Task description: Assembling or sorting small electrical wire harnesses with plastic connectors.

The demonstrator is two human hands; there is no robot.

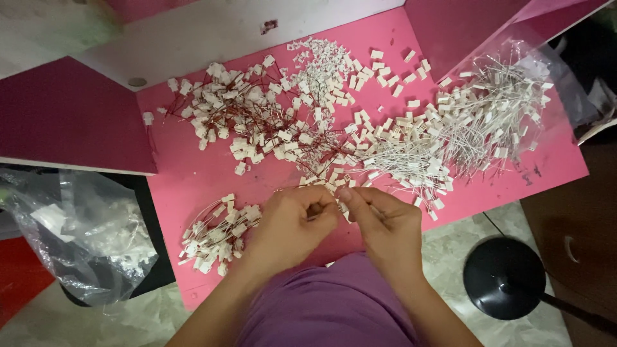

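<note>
Low in the middle of the frame, the left hand is curling nearly closed, its fingers folded in over a small piece that is too hidden to make out, while the right hand is pinching thumb and forefinger tight on a tiny white connector at the point where the two hands are meeting. Just left of the left hand, a small heap of finished white-wired connectors is lying loose on the pink tabletop. Above the hands, a tangle of red-wired connectors is spreading across the upper centre, thin wires looping between blocky white plastic housings. Beside it, bare white housings are scattering toward the top, and a bristly mass of white-wired connectors is spilling out of a clear plastic bag at the upper right. A crumpled clear bag is sagging off the table's lower left edge. A round black base is sitting on the pale marbled floor at lower right, and purple fabric is filling the bottom centre.
</note>
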